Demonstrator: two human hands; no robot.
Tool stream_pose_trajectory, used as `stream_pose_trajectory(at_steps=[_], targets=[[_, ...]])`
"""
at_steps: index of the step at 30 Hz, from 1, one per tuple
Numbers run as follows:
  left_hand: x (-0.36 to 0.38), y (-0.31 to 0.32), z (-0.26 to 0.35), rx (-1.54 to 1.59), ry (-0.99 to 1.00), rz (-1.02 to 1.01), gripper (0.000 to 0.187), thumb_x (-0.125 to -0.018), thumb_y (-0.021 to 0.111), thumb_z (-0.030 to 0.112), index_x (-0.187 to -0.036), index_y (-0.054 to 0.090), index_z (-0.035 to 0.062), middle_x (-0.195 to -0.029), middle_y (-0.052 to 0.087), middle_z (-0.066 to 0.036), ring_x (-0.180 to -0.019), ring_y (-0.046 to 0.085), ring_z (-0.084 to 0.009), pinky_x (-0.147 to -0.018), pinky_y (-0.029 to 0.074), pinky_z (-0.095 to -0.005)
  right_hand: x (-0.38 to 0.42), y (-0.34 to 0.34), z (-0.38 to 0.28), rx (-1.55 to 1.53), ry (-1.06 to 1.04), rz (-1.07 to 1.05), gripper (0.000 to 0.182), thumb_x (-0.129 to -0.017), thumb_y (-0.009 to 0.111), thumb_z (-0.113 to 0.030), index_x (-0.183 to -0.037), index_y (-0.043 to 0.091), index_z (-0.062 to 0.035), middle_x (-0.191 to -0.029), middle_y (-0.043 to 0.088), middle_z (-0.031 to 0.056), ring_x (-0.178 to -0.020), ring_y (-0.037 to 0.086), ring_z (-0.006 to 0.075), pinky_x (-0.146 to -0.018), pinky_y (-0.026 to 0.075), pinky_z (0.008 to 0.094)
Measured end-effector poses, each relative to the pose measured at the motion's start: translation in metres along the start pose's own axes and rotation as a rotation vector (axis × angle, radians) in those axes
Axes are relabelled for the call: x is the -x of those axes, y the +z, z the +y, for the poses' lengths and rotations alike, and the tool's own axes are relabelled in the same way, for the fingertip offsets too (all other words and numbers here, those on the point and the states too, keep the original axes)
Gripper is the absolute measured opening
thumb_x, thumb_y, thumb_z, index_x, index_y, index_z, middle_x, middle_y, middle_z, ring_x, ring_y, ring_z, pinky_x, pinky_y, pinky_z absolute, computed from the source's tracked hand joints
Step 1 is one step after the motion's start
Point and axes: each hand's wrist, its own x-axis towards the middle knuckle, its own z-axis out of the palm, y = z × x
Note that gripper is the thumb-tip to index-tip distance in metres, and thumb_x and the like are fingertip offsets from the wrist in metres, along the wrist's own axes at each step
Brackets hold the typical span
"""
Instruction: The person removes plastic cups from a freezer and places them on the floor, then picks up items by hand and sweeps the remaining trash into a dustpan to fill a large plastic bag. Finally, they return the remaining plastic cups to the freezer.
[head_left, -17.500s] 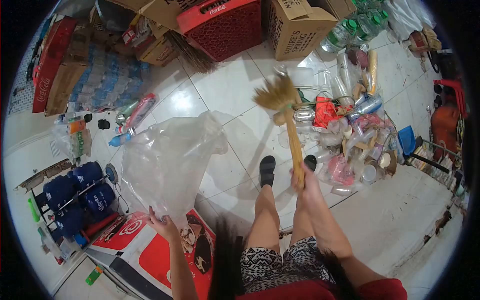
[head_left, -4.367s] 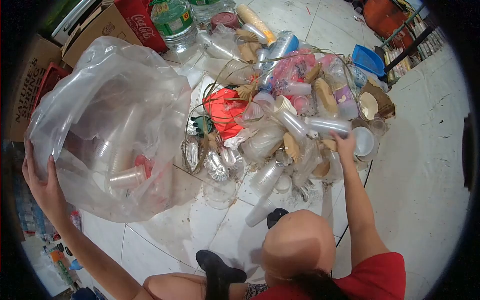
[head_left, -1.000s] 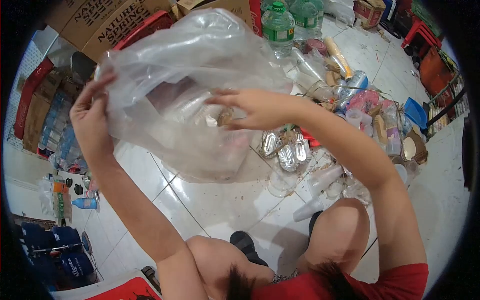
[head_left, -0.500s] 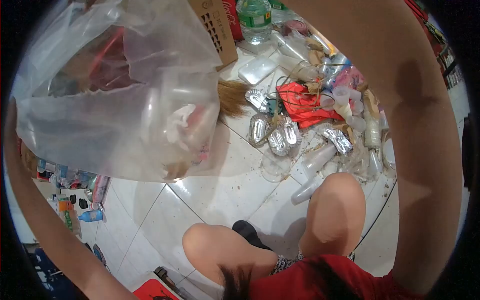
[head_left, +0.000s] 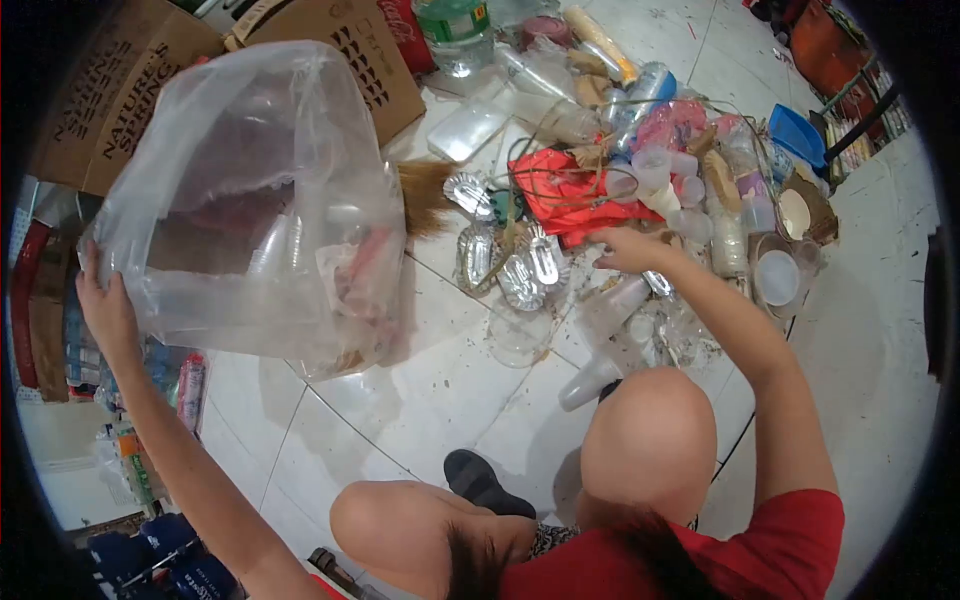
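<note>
— What is shown?

— A large clear plastic bag [head_left: 250, 210], part-filled with cups and scraps, is held open at ten o'clock by the left hand [head_left: 103, 312], whose fingers are closed on the bag's rim. The right hand [head_left: 628, 250] is stretched to two o'clock into a heap of clear plastic cups, paper cups and foil trays [head_left: 640, 190], beside a crumpled red plastic wrapper [head_left: 565, 200]; whether anything is pinched in its fingers cannot be told.

— What has changed?

— Half a second ago the view was filled by the raised right arm and the bag was lifted close; a second ago both hands were at the bag's mouth. Now the bag is lowered to the left and the right hand is back at the heap, so another piece is judged to be sought. A straw broom head [head_left: 425, 195] lies behind the bag on the white tiled floor [head_left: 440, 400].
</note>
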Motion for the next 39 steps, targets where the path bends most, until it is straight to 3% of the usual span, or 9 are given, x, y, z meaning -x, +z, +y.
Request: stream_pose_trajectory(at_steps=[6, 12, 15, 17, 20, 23, 29, 33, 39], targets=[[0.001, 0.016, 0.059, 0.157, -0.073, 0.056, 0.046, -0.069, 0.046, 0.007, -0.115, 0.042, 0.0101, -0.106, 0.040, -0.015, -0.100, 0.041, -0.0265, -0.087, 0.030, -0.0327, -0.041, 0.055, 0.025, 0.375, 0.252, 0.283, 0.071, -0.060, 0.058, -0.008, -0.122, 0.026, -0.0175, -0.129, 0.015, 0.0158, -0.108, 0.032, 0.0370, -0.085, 0.034, 0.0422], [0.015, 0.020, 0.100, 0.353, -0.230, 0.136, 0.046, -0.069, 0.046, 0.003, -0.114, 0.043, 0.0094, -0.108, 0.039, -0.014, -0.104, 0.040, -0.0232, -0.088, 0.029, -0.0307, -0.075, 0.046, 0.025, 0.534, 0.139, 0.534, 0.076, -0.059, 0.060, -0.012, -0.124, 0.021, -0.0209, -0.130, 0.016, 0.0114, -0.112, 0.025, 0.0384, -0.083, 0.021, 0.0608], [0.023, 0.020, 0.092, 0.282, -0.191, 0.125, 0.045, -0.069, 0.044, 0.000, -0.114, 0.043, 0.0072, -0.110, 0.040, -0.012, -0.104, 0.040, -0.0207, -0.088, 0.029, -0.0302, -0.087, 0.039, 0.036, 0.477, 0.183, 0.555, 0.063, -0.062, 0.056, -0.016, -0.119, 0.032, -0.0182, -0.125, 0.028, 0.0109, -0.107, 0.035, 0.0347, -0.083, 0.030, 0.0520], [0.024, 0.014, 0.091, 0.326, -0.242, 0.119, 0.044, -0.070, 0.043, 0.000, -0.113, 0.043, 0.0066, -0.110, 0.041, -0.011, -0.104, 0.040, -0.0202, -0.088, 0.029, -0.0301, -0.100, 0.023, 0.060, 0.282, 0.089, 0.546, 0.051, -0.065, 0.052, -0.020, -0.114, 0.039, -0.0157, -0.108, 0.046, 0.0123, -0.092, 0.048, 0.0302, -0.076, 0.039, 0.0417], [0.024, 0.010, 0.090, 0.430, -0.311, 0.131, 0.043, -0.070, 0.043, 0.000, -0.113, 0.044, 0.0065, -0.112, 0.041, -0.010, -0.104, 0.040, -0.0196, -0.088, 0.029, -0.0298, -0.080, -0.043, 0.049, 0.179, 0.169, 0.751, 0.036, -0.069, 0.047, -0.019, -0.104, 0.048, -0.0128, -0.077, 0.055, 0.0153, -0.071, 0.053, 0.0309, -0.062, 0.042, 0.0409], [0.024, 0.013, 0.090, 0.482, -0.333, 0.142, 0.043, -0.070, 0.043, 0.000, -0.112, 0.044, 0.0070, -0.113, 0.040, -0.010, -0.105, 0.039, -0.0196, -0.088, 0.029, -0.0296, -0.058, -0.100, 0.075, 0.054, 0.058, 1.000, 0.030, -0.073, 0.046, -0.017, -0.101, 0.052, -0.0110, -0.079, 0.055, 0.0184, -0.072, 0.055, 0.0286, -0.064, 0.042, 0.0360], [0.020, 0.019, 0.092, 0.496, -0.310, 0.178, 0.042, -0.070, 0.045, 0.002, -0.112, 0.045, 0.0068, -0.114, 0.040, -0.011, -0.106, 0.039, -0.0204, -0.089, 0.029, -0.0293, 0.040, -0.161, 0.034, -0.337, -0.263, 1.333, 0.036, -0.081, 0.047, -0.022, -0.109, 0.044, -0.0010, -0.095, 0.053, 0.0049, -0.087, 0.049, 0.0124, -0.078, 0.036, 0.0243], [0.017, 0.023, 0.088, 0.582, -0.219, 0.201, 0.044, -0.069, 0.046, 0.002, -0.112, 0.045, 0.0085, -0.112, 0.040, -0.012, -0.105, 0.039, -0.0209, -0.089, 0.029, -0.0296, 0.089, -0.191, -0.005, -0.541, -0.151, 1.378, 0.036, -0.081, 0.046, -0.024, -0.109, 0.042, -0.0016, -0.101, 0.050, 0.0054, -0.087, 0.049, 0.0117, -0.078, 0.037, 0.0236], [0.019, 0.020, 0.092, 0.504, -0.206, 0.215, 0.045, -0.066, 0.043, 0.000, -0.110, 0.048, 0.0099, -0.112, 0.042, -0.012, -0.103, 0.041, -0.0188, -0.088, 0.029, -0.0265, 0.096, -0.207, -0.027, -0.929, -0.286, 1.376, 0.034, -0.081, 0.045, -0.026, -0.107, 0.042, -0.0045, -0.098, 0.052, 0.0045, -0.085, 0.050, 0.0114, -0.075, 0.039, 0.0243]])
